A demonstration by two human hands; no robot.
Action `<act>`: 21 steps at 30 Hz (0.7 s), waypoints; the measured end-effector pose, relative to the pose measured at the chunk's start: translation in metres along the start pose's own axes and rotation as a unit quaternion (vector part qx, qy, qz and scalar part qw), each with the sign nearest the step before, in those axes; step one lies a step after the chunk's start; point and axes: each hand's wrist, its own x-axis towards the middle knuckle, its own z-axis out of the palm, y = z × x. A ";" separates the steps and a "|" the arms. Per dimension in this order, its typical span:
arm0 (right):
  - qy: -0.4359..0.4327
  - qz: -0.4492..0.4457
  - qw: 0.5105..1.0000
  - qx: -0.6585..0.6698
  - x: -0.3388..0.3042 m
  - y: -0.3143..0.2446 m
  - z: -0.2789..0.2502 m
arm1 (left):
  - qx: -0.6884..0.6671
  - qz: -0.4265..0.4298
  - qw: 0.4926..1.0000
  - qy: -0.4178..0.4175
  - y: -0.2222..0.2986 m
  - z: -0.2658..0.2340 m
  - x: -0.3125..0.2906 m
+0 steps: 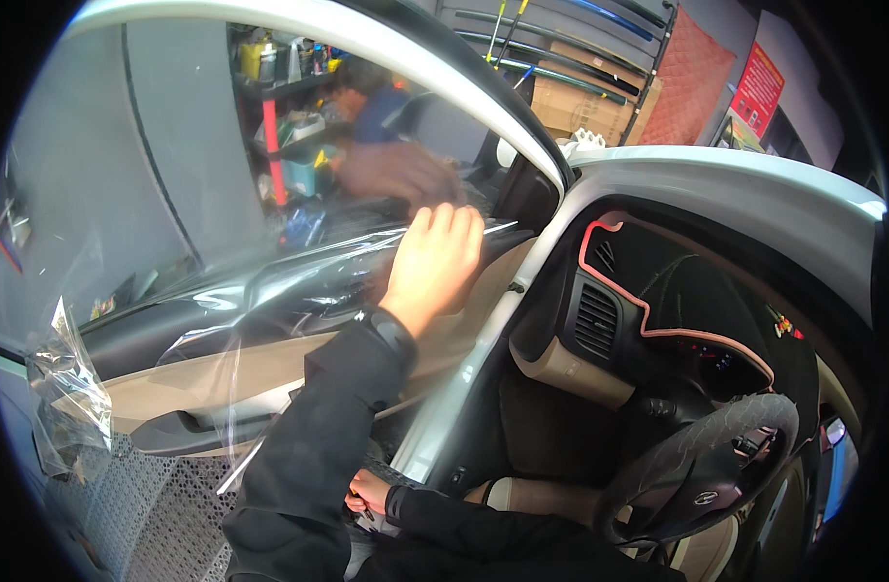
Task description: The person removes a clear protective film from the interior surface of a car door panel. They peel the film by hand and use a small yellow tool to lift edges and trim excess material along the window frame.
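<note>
My left hand (433,267), with a black band at the wrist, is raised at the lower edge of the door window (299,175). Its fingers are curled on a sheet of clear film (226,296), which stretches left along the sill in shiny creases. A crumpled end of the film hangs past the door's rear edge. Lower down, beside the door opening, my right hand (369,492) is closed around a small object with a bit of orange showing; most of it is hidden. The open car door (202,373) has a beige and black inner panel.
The steering wheel (701,456) and dashboard (716,291) with pink trim are at the right. A white door pillar (493,339) runs between cabin and door. Through the glass appear a shelf (273,150) of supplies and a person's blurred form. Grey perforated floor tiles (173,509) lie below.
</note>
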 end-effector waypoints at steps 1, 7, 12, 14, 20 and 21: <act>0.005 0.001 1.000 0.002 0.001 0.002 0.000 | -0.020 0.004 1.000 -0.009 -0.002 0.005 0.003; -0.011 -0.002 1.000 0.003 0.007 0.006 -0.005 | -0.115 0.047 0.992 0.014 -0.013 0.013 0.002; 0.001 0.003 1.000 0.010 0.006 0.006 -0.008 | -0.143 0.076 0.987 0.003 -0.016 0.008 0.000; -0.006 0.001 1.000 0.016 0.004 0.005 -0.006 | -0.153 0.081 0.985 0.014 -0.017 0.006 0.000; -0.006 -0.009 0.998 0.057 0.000 0.000 -0.005 | -0.155 0.082 0.984 0.015 -0.019 0.007 0.001; -0.007 -0.008 0.998 0.054 0.000 0.000 -0.006 | -0.154 0.083 0.984 0.014 -0.019 0.007 0.001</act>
